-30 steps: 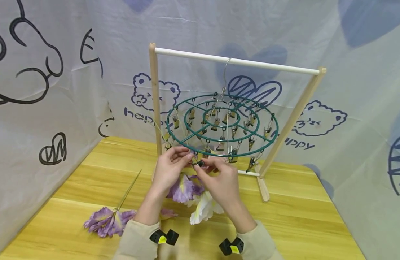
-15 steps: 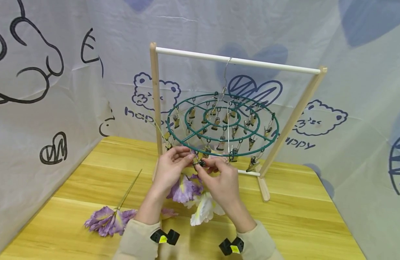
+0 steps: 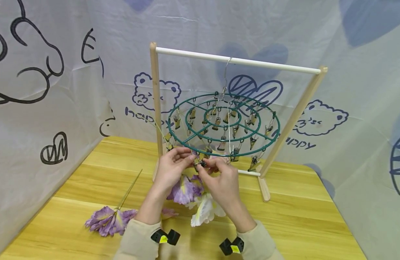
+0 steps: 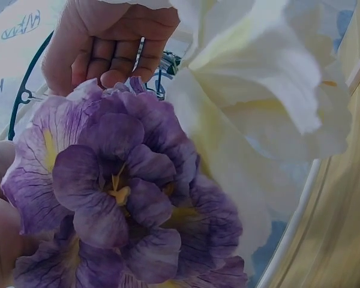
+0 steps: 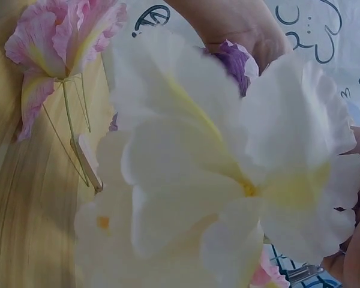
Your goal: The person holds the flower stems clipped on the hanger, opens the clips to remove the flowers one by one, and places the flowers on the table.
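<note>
Both hands meet under the front rim of a green ring hanger (image 3: 200, 152) hung with metal clips. My right hand (image 3: 223, 180) pinches a small metal clip (image 3: 202, 164) between thumb and finger. My left hand (image 3: 170, 168) is beside it, its thumb and fingers pinching around the stem of a purple flower (image 3: 183, 189), which points head down. The stem (image 3: 161, 131) shows up and to the left of that hand. Beside it, a white flower (image 3: 203, 213) also droops. In the wrist views, the purple flower (image 4: 120, 186) and white flower (image 5: 228, 162) hide the fingertips.
A wooden stand (image 3: 305, 108) with a white rod (image 3: 238, 60) carries the hanger. Another purple flower (image 3: 104, 222) lies on the wooden table (image 3: 300, 220) at left, its stem pointing away. A pink flower (image 5: 63, 60) shows in the right wrist view. Printed cloth (image 3: 115, 21) encloses the table.
The pinched clip and both hands have hardly moved. The hanger has shifted very slightly to the right, and the white flower has sunk a little.
</note>
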